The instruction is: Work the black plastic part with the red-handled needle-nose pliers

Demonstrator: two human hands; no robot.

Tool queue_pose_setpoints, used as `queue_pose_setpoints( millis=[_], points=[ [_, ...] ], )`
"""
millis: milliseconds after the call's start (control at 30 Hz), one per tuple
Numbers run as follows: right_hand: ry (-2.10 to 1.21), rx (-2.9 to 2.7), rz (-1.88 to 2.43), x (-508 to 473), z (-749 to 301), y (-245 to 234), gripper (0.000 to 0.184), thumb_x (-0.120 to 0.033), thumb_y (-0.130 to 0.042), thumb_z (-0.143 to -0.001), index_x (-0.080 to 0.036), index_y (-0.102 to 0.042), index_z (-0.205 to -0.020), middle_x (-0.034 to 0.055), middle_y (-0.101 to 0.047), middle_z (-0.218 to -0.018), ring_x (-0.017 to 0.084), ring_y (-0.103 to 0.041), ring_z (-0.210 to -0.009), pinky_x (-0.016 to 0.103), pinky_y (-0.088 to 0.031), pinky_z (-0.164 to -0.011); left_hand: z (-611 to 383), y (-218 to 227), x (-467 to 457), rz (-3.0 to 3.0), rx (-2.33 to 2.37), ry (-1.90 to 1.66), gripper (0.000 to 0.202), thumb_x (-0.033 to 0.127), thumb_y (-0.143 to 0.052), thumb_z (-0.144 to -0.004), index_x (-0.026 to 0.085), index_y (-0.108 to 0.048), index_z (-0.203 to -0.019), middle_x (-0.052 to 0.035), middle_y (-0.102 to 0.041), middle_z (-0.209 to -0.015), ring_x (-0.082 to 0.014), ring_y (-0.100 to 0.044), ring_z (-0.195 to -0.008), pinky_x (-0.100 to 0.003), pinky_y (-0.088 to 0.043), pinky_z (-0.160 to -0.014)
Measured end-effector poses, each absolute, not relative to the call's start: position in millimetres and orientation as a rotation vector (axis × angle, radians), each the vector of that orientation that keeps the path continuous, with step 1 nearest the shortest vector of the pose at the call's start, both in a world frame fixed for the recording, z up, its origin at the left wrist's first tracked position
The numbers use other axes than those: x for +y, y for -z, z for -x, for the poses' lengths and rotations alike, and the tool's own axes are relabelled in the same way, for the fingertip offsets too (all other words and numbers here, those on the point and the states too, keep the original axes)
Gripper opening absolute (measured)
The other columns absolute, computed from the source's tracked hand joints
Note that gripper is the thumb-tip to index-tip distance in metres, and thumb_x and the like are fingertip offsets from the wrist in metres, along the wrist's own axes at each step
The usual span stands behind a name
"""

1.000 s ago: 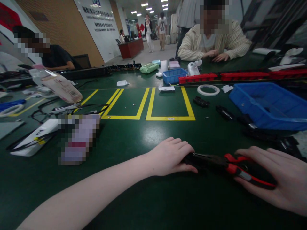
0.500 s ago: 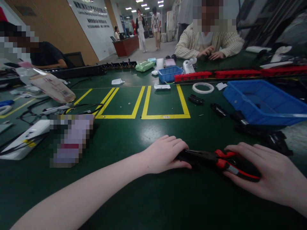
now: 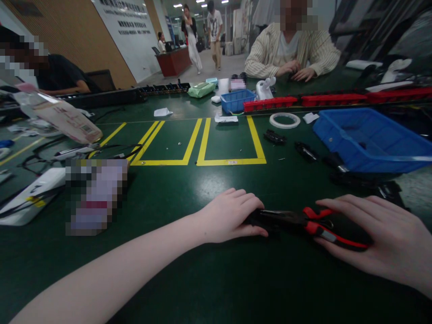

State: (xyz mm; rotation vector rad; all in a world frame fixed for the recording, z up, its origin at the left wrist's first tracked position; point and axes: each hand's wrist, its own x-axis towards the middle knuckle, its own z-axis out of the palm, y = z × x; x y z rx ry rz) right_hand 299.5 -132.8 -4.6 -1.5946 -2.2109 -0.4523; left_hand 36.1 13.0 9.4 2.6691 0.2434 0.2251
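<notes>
Red-handled long-nose pliers (image 3: 322,231) lie in my right hand (image 3: 388,236), whose fingers and thumb curl round the two spread handles. Their dark jaws point left, toward my left hand (image 3: 238,215). That hand is closed on a black part (image 3: 258,220), mostly covered by the fingers. The plier tips meet or overlap this black part; in the shadow I cannot tell whether they grip it. Both hands are low over the dark green table (image 3: 162,198).
Right of centre stand a large blue bin (image 3: 374,155) and several black parts (image 3: 305,151). A tape roll (image 3: 284,120), a small blue bin (image 3: 236,102) and red strips (image 3: 332,100) lie further back. Left are a phone (image 3: 97,198) and cables. A person (image 3: 293,49) sits opposite.
The view has shifted slightly, moving the table items a little left and up. The plier handles look slightly wider apart. Both hands keep their holds; people in the background have walked a little.
</notes>
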Motion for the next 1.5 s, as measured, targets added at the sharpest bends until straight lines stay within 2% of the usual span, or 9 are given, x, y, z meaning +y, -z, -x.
queue_pose_setpoints(
  millis=[500,767,1067,1500],
  points=[
    [0.465,-2.254,1.571,-133,-297,2,0.040,-0.047,-0.055,-0.081,-0.022,-0.052,-0.112,0.0081,-0.066,-0.090,0.022,-0.064,-0.069,0.037,-0.052,-0.059,-36,-7,13,-2.700,0.238,-0.233,0.038,0.047,-0.060,-0.088,0.014,-0.056,-0.104,-0.0035,-0.064,-0.098,-0.0174,-0.058,-0.086,-0.028,-0.041,-0.073],
    [0.461,-2.258,1.537,-133,-300,4,0.043,-0.047,-0.060,-0.077,-0.020,-0.054,-0.109,0.0083,-0.066,-0.089,0.021,-0.062,-0.067,0.035,-0.051,-0.056,-37,-6,13,-2.711,0.237,-0.240,0.037,0.047,-0.060,-0.088,0.014,-0.056,-0.104,-0.0031,-0.064,-0.097,-0.0177,-0.058,-0.085,-0.028,-0.041,-0.072],
    [0.458,-2.266,1.502,-131,-296,1,0.041,-0.048,-0.056,-0.080,-0.018,-0.053,-0.107,0.0108,-0.066,-0.084,0.020,-0.061,-0.061,0.034,-0.052,-0.050,-36,-7,13,-2.687,0.237,-0.233,0.038,0.048,-0.061,-0.087,0.014,-0.057,-0.104,-0.0023,-0.064,-0.097,-0.0166,-0.058,-0.086,-0.027,-0.041,-0.073],
    [0.315,-2.250,1.576,-133,-290,-2,0.045,-0.039,-0.063,-0.077,-0.015,-0.051,-0.113,0.0124,-0.065,-0.091,0.022,-0.061,-0.068,0.038,-0.051,-0.055,-36,-5,13,-2.692,0.258,-0.252,0.039,0.048,-0.061,-0.087,0.014,-0.057,-0.105,-0.0026,-0.064,-0.098,-0.0169,-0.058,-0.085,-0.028,-0.042,-0.073]
  ],
)
